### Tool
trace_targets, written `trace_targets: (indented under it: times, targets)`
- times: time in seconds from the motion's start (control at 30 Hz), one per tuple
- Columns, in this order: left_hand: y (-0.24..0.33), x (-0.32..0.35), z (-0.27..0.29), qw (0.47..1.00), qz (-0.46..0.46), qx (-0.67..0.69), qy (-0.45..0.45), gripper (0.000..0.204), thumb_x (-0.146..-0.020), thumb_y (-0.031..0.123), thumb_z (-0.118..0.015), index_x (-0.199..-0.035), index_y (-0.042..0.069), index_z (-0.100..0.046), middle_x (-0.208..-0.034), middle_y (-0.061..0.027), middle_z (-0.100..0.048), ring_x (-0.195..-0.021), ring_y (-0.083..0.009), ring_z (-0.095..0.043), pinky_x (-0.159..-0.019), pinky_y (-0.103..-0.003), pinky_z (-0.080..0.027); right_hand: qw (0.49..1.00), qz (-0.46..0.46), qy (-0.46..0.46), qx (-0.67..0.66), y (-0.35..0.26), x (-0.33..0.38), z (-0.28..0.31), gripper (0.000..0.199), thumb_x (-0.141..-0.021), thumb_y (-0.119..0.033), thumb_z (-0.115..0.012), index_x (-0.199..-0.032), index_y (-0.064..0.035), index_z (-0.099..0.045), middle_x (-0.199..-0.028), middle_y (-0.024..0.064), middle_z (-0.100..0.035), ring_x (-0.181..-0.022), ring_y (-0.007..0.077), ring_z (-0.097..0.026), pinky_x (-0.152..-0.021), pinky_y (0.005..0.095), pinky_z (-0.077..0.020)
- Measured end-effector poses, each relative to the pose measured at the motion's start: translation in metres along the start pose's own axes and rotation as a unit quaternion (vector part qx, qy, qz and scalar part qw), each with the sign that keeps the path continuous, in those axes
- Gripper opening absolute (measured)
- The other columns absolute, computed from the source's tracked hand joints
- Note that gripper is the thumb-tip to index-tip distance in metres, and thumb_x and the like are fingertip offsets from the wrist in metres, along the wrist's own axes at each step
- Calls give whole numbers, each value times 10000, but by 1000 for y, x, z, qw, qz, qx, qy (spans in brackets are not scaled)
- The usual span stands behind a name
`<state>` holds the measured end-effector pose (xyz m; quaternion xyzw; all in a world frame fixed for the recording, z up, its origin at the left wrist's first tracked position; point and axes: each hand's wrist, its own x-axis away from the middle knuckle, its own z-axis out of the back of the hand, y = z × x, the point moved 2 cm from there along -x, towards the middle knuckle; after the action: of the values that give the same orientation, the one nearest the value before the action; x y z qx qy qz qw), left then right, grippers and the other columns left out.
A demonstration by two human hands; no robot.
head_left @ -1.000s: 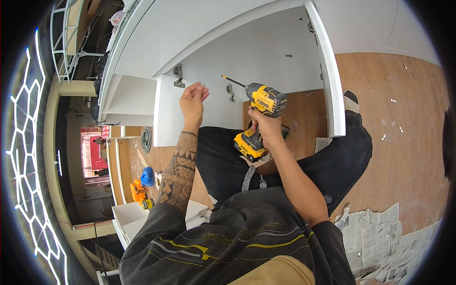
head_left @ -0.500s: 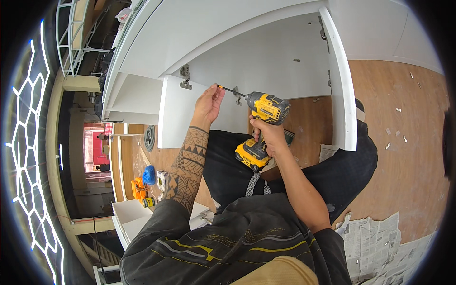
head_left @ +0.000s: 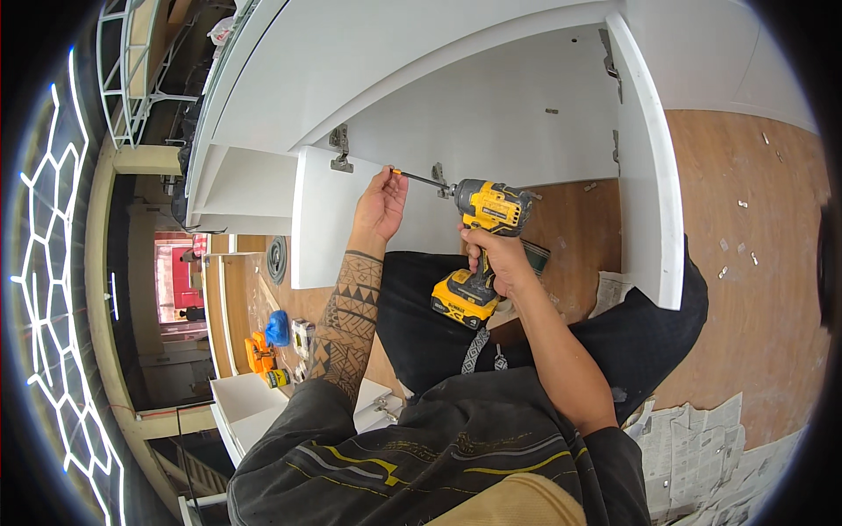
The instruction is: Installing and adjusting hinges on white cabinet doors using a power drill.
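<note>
My right hand (head_left: 498, 256) is wrapped round the grip of a yellow and black cordless impact driver (head_left: 493, 209), its battery hanging below. A long dark bit (head_left: 424, 181) with an orange band near its tip points left from the chuck. The fingertips of my left hand (head_left: 380, 209) pinch the bit's tip; whether a screw sits there is hidden. Just beyond them is the open left door (head_left: 326, 228) of a white cabinet, with metal hinges (head_left: 340, 151) at its inner edge. Another hinge (head_left: 440, 177) shows behind the bit.
The open right door (head_left: 653, 175) stands beside my leg. Newspaper sheets (head_left: 697, 451) and scattered small hardware (head_left: 753, 259) lie on the wood floor. At left are a blue bag (head_left: 277, 328), an orange tool (head_left: 260, 352) and a coiled hose (head_left: 276, 260).
My left hand and the bit's tip have shifted slightly left and down in view, away from the hinge. The cabinet appears a little lower and larger as the view moved.
</note>
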<state>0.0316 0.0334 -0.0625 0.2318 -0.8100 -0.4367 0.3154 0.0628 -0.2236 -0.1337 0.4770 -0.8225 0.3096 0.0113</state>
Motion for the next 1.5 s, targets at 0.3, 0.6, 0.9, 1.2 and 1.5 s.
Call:
trace_targets:
  times: [0.3, 0.6, 0.9, 1.2, 1.5]
  targets:
    - [-3, -18, -1, 990, -97, 96, 46, 218, -1005, 80, -674, -1222, 92, -659, -1136, -11, -671, -1051, -165, -636, -1072, -381, -531, 997, -33, -61, 29, -21, -71, -24, 193, -918, -136, -726, -1065, -17, -690, -650, -23, -548, -518, 90, -512, -482, 272, -431]
    - [-10, -14, -19, 988, -86, 119, 38, 238, -1019, 80, -649, -1255, 71, -627, -1266, -44, -634, -1166, -187, -584, -1135, -407, -480, 996, -47, -56, 59, -26, -102, -29, 166, -893, -148, -747, -1022, -49, -715, -642, -28, -552, -516, 91, -507, -491, 261, -408]
    - [4, -10, -24, 981, -105, 155, 55, 268, -1020, 16, -605, -1270, -41, -524, -1238, -134, -616, -1226, -244, -572, -1162, -419, -463, 992, -66, -73, 81, -30, -115, -32, 199, -864, -162, -764, -1030, -61, -721, -654, -26, -563, -530, 92, -516, -494, 258, -408]
    - [0, -7, -23, 981, -95, 157, 63, 222, -1026, 72, -623, -1223, -21, -583, -1224, -99, -627, -1187, -221, -578, -1162, -401, -467, 989, -57, -79, 108, -34, -117, -30, 199, -858, -142, -766, -1030, -53, -720, -676, -25, -574, -544, 82, -511, -500, 254, -418]
    - [7, -22, -16, 979, -100, 170, 41, 225, -963, 43, -685, -1172, 9, -609, -1202, -90, -639, -1156, -224, -595, -1136, -414, -487, 982, -60, -61, 166, -44, -139, -44, 163, -880, -141, -775, -989, -45, -700, -647, -21, -563, -529, 98, -514, -499, 269, -422]
